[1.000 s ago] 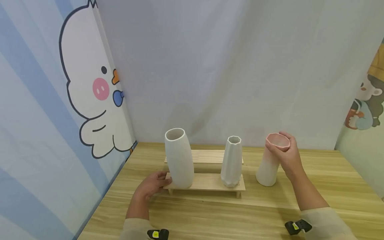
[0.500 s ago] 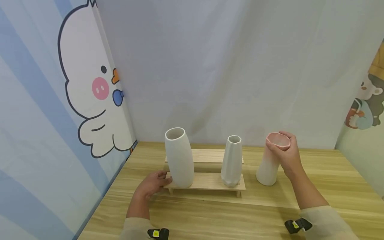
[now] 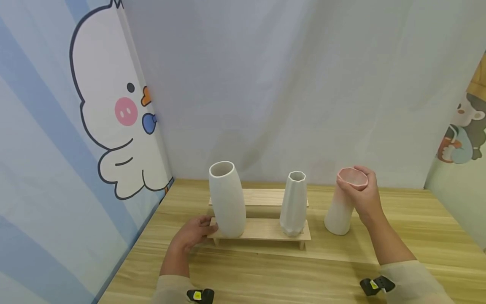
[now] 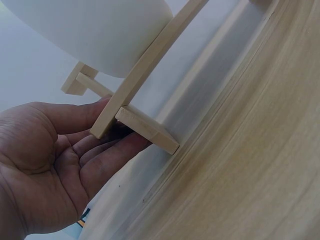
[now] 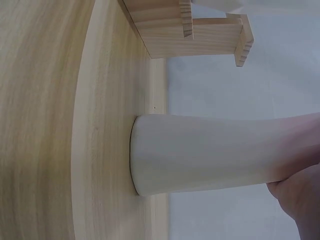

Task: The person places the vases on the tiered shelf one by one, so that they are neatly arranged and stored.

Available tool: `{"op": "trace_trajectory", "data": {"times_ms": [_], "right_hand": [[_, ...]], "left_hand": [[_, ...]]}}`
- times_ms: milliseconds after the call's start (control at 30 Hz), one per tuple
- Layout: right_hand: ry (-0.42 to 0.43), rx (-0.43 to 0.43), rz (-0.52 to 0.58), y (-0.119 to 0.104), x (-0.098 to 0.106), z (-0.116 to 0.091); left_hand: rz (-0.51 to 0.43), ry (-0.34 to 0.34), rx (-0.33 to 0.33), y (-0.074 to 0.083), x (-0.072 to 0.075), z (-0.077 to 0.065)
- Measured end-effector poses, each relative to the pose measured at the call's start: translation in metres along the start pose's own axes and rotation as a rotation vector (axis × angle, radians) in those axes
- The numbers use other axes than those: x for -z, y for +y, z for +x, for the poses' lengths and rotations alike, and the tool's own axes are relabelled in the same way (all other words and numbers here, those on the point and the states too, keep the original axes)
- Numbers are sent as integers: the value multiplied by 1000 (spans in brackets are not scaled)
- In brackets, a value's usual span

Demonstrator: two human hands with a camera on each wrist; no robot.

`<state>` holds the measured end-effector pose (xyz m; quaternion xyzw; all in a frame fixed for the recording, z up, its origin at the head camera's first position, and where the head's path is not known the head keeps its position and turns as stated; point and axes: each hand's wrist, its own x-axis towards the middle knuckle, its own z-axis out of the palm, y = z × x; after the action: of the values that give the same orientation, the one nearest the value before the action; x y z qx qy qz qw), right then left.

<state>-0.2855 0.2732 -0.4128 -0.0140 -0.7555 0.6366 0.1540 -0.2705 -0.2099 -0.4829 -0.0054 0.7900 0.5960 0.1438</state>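
Observation:
My left hand [image 3: 194, 233] grips the left end of a two-tier wooden stand [image 3: 262, 229]; in the left wrist view the thumb lies on the board [image 4: 142, 70] and the fingers curl beneath it. A tall smooth white vase [image 3: 228, 202] stands on the lower tier near that hand. Toward the tier's right end is a slimmer, ribbed white vase [image 3: 294, 207]. Right of the stand, my right hand [image 3: 362, 194] holds a pink-and-white vase [image 3: 339, 213] around its rim, thumb in front. The right wrist view shows this vase's base [image 5: 150, 155] upright on the table.
The stand's upper tier [image 3: 263, 197] lies behind the two white vases. A pale curtain [image 3: 303, 93] hangs behind the wood-grain table [image 3: 265, 274]. At the left is a striped cloth [image 3: 41, 169] with a cartoon duck.

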Motion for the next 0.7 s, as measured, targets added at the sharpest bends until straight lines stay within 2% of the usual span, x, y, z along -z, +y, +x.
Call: {"op": "trace_trajectory", "data": {"times_ms": [700], "right_hand": [[18,-19,-29,-6,4,1]], "left_hand": [[-9,10,-1,-1,-1,1]]}}
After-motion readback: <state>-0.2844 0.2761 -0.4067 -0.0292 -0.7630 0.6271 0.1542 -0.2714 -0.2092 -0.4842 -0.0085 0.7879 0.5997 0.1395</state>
